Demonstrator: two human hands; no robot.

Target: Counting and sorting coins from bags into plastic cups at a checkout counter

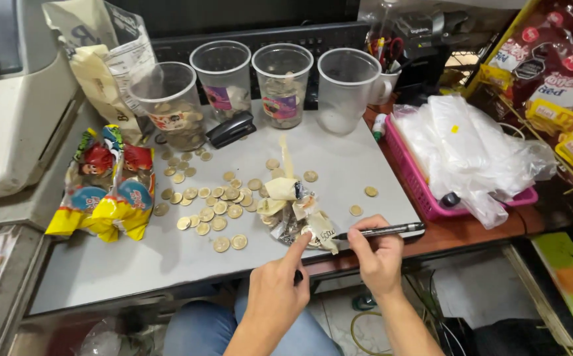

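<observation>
My right hand (375, 254) grips a black pen (382, 231) that lies level, its tip toward a small clear bag of coins (296, 214) taped with paper labels. My left hand (280, 283) points its index finger onto the near edge of that bag; a small dark thing shows under its palm. Several loose gold coins (211, 204) lie scattered on the grey desk top (102, 270) to the left of the bag, with a few more on the right.
Several clear plastic cups (283, 82) with coins stand at the back beside a black stapler (230, 130). Snack packets (108, 188) lie left, near a cash register (9, 105). A pink basket (418, 191) of plastic bags sits right. My knee in jeans (201, 329) shows below.
</observation>
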